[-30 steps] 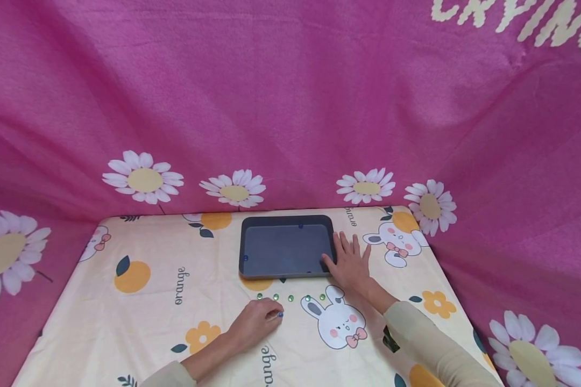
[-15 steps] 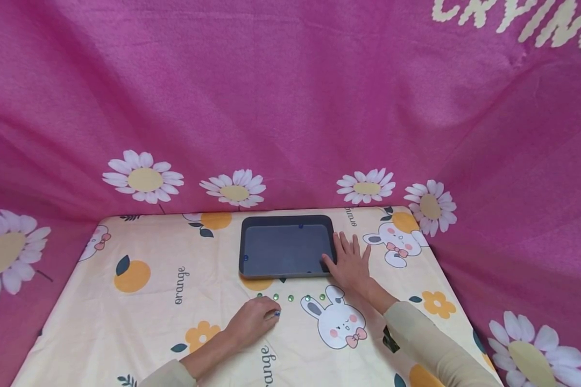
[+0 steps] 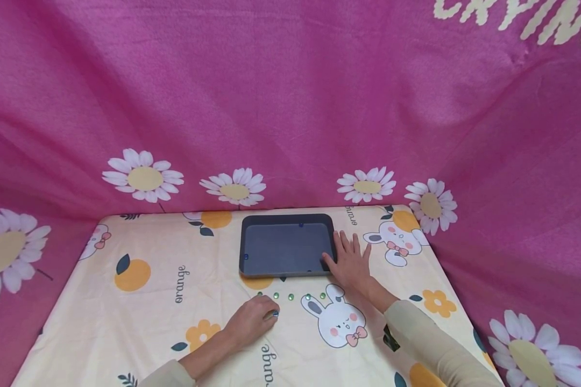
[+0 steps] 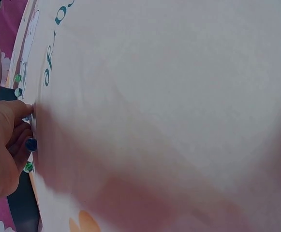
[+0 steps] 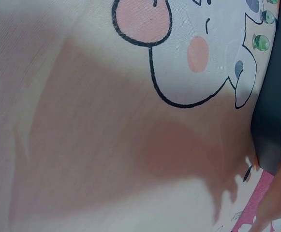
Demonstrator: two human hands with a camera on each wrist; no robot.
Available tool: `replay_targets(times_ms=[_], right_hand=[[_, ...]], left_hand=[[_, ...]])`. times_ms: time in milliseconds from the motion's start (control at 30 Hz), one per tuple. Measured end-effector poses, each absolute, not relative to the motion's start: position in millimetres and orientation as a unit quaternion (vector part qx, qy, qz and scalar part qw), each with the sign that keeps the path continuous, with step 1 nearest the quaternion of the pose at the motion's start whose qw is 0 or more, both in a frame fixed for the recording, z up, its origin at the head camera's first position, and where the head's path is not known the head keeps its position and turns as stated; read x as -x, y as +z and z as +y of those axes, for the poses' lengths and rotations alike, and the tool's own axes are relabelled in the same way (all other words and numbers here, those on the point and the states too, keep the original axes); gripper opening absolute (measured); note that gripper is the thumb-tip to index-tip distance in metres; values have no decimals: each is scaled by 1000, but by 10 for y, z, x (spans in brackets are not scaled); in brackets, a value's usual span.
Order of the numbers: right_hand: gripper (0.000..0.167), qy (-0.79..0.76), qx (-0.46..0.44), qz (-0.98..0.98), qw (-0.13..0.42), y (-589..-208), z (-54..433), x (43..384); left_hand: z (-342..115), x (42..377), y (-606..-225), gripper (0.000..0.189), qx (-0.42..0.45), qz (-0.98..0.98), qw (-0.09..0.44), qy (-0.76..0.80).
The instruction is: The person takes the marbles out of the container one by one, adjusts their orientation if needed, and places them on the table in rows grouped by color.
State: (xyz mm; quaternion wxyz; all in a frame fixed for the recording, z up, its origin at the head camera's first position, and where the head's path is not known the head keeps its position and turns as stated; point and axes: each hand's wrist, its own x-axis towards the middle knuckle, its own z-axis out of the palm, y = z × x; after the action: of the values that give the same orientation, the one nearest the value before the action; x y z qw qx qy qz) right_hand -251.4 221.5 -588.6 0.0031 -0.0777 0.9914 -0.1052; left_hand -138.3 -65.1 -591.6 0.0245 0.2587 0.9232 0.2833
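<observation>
My left hand (image 3: pixel 253 321) is low over the cloth, just in front of a row of green marbles (image 3: pixel 291 296). Its fingers are curled, with a blue marble (image 3: pixel 275 313) at the fingertips. Seen from the left wrist, a dark blue marble (image 4: pixel 31 144) lies against the curled fingers, and a green marble (image 4: pixel 28 166) is beyond. Flat and spread, my right hand (image 3: pixel 352 267) rests at the right rim of a dark grey tray (image 3: pixel 290 275), thumb over the edge. Inside the tray are a blue marble (image 3: pixel 246 257) by the left wall and another blue marble (image 3: pixel 301 225) near the back.
A cream cloth (image 3: pixel 160 328) printed with oranges, flowers and rabbits covers the table. Pink fabric (image 3: pixel 290 107) with daisies hangs behind and at both sides. A dark object (image 3: pixel 390 339) shows beside the right sleeve.
My left hand has shifted slightly left with the blue marble at its fingertips. The right hand, the tray and the green marbles stay in place.
</observation>
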Motion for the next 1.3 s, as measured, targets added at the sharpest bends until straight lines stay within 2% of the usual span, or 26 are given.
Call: replay_targets(times_ms=[333,567,767,1033,1300], right_hand=[[81,-105,78,991,-1,-5873,2227,2520],[81,-108,76,991,-4,-5859,2233,2513],[81,-107,75,991,-5,-5868,2237,2519],[81,-110,80,991,-13,-5898,2250,2520],[82,-101,78,992,-8,-5894,2235,2498]], left_hand=[[-630,1395,-5846,21,-249,919,36,303],[-543,1517,-5655,25,-194,894,62,400],[-462,1774,-5537,26,-188,869,22,458],[-297,2261,-5500,31,-160,858,4,488],[-68,2640,-5518,38,-82,865,-10,495]])
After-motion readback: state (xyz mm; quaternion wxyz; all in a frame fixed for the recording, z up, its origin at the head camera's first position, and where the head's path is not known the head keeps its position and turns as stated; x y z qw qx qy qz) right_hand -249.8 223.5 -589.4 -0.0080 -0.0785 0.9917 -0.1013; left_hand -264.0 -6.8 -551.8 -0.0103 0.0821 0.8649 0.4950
